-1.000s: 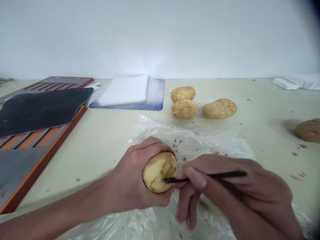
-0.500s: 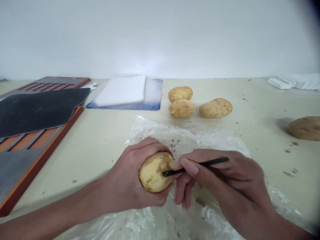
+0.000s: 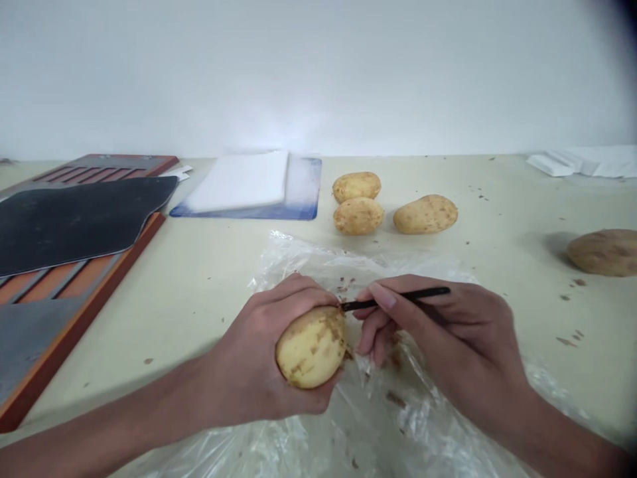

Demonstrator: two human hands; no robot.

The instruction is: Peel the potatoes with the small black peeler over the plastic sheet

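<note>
The left hand (image 3: 259, 358) is holding an oval, pale-yellow, partly peeled potato (image 3: 311, 352); its grip is closing around the back and sides, leaving the bare face showing. That potato is sitting inside the palm, above a crumpled clear plastic sheet (image 3: 343, 438) that is lying on the pale cream tabletop (image 3: 199, 299). The right hand (image 3: 448, 325) is pinching a thin, straight black tool (image 3: 423, 293) like a pen, its grip gathering near the working end. The tool's tip is pointing at the potato's upper right edge, right beside the left fingertips; whether it is touching the skin is staying unclear.

The step in hand is seeming to be scraping, since brown patches are clinging to the yellow face and brown skin flakes (image 3: 395, 398) are lying on the plastic. Scraping well is likely depending on a firm left grip, with the fingertips curling back behind the edge being worked. Short, light strokes, keeping the tool at a shallow angle and going away from those fingers, are probably serving better than digging. Turning the potato is likely helping too, while keeping it over the sheet is letting the flakes gather there.
</note>
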